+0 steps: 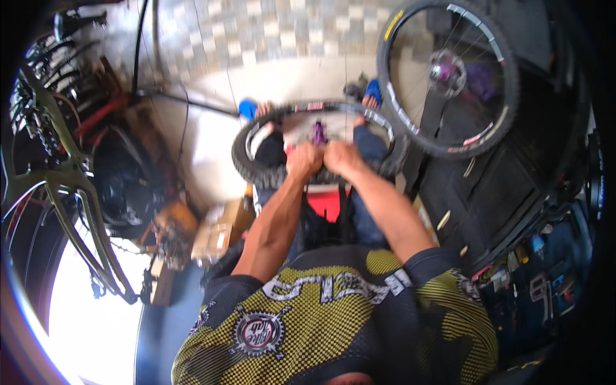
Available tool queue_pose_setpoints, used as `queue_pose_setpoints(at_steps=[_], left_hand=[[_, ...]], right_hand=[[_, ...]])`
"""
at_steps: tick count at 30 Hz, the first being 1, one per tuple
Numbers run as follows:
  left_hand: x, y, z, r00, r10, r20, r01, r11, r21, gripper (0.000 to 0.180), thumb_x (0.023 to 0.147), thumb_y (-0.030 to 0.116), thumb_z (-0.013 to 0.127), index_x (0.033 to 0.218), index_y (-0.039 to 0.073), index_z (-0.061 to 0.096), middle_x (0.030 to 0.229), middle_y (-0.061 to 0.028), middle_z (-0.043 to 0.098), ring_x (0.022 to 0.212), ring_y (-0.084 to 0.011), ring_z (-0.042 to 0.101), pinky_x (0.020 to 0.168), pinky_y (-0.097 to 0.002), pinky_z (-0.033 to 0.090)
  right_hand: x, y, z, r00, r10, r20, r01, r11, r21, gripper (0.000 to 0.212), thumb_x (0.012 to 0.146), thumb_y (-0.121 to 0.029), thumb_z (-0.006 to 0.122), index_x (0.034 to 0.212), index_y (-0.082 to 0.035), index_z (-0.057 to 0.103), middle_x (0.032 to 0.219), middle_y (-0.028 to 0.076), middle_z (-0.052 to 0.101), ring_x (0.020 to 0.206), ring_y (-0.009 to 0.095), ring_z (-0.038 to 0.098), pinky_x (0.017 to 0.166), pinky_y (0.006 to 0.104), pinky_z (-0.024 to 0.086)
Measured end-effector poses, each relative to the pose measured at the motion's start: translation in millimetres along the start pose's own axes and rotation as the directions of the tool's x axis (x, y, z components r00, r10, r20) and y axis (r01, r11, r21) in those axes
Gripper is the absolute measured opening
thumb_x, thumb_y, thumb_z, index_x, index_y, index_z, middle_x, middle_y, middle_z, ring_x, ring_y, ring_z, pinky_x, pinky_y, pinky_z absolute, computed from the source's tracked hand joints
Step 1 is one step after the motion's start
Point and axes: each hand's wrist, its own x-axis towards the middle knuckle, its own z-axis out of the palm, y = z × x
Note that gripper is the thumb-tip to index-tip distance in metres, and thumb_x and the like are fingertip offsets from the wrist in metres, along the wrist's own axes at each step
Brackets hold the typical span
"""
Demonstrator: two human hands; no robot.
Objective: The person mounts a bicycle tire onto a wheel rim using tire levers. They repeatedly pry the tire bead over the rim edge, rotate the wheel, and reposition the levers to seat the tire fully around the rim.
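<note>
A bicycle wheel [319,133] with a purple hub lies across my lap, between my legs. Its knobby black tire [262,172] runs around the rim. At the near side of the wheel, my left hand [305,160] is closed over the tire and rim edge. Close beside it, my right hand [342,158] grips the same stretch, with the knuckles of both hands nearly touching. The fingertips are hidden beneath the hands. Something red [325,204] shows below the tire, between my forearms.
A second bicycle wheel [512,96] with a disc rotor stands at the right, by black mats [475,192]. Tools [545,292] lie at the lower right. On the left are a green bike frame [54,167], cardboard boxes [221,231] and a black stand leg [186,102].
</note>
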Motion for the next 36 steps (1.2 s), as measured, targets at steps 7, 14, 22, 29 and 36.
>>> queue_pose_setpoints(at_steps=[7,14,22,29,36], left_hand=[[-39.7,6.3,-1.5,0.973,-0.184,0.143,0.190,0.981,-0.029,0.061,0.104,0.047,0.046,0.093,-0.005,0.077,0.091,-0.0327,0.074,0.088,-0.0484,0.075,0.084,-0.0550,0.060],[-50.2,13.9,-9.2,0.962,-0.230,0.147,0.240,0.970,-0.050,0.063,0.106,0.046,0.045,0.090,-0.005,0.077,0.094,-0.0348,0.072,0.093,-0.0505,0.073,0.088,-0.0557,0.057],[-41.1,13.4,-6.6,0.953,-0.245,0.177,0.248,0.969,0.005,0.060,0.104,0.046,0.047,0.093,-0.004,0.079,0.096,-0.0313,0.074,0.095,-0.0473,0.074,0.089,-0.0522,0.059],[-23.1,0.7,14.8,0.961,-0.182,0.209,0.189,0.982,-0.013,0.051,0.102,0.044,0.055,0.087,-0.001,0.074,0.089,-0.0320,0.073,0.087,-0.0466,0.075,0.078,-0.0558,0.060],[-56.4,10.1,10.8,0.921,-0.264,0.288,0.274,0.962,0.003,0.075,0.106,0.061,0.042,0.094,-0.004,0.079,0.097,-0.0358,0.072,0.099,-0.0519,0.072,0.093,-0.0565,0.056]], right_hand=[[-36.1,7.3,29.2,0.992,0.123,-0.002,-0.123,0.992,-0.005,0.065,0.104,-0.055,0.045,0.105,0.001,0.080,0.115,0.030,0.074,0.109,0.046,0.072,0.098,0.0538,0.055],[-51.2,23.6,35.8,0.987,0.161,-0.002,-0.160,0.985,-0.071,0.063,0.106,-0.052,0.040,0.109,-0.002,0.080,0.113,0.025,0.076,0.111,0.043,0.072,0.102,0.0517,0.052],[-34.3,21.8,34.6,0.994,0.059,0.087,-0.051,0.995,-0.088,0.050,0.103,-0.039,0.046,0.103,-0.004,0.081,0.110,0.025,0.076,0.106,0.042,0.074,0.093,0.0491,0.059],[-14.1,28.0,36.7,0.991,0.008,0.134,0.002,0.997,-0.071,0.050,0.104,-0.041,0.048,0.099,-0.004,0.081,0.105,0.029,0.075,0.103,0.045,0.074,0.092,0.0513,0.059],[-39.5,41.1,65.2,0.999,-0.013,-0.034,0.012,1.000,-0.013,0.055,0.105,-0.047,0.045,0.096,-0.007,0.080,0.096,0.028,0.075,0.094,0.047,0.074,0.087,0.0541,0.060]])
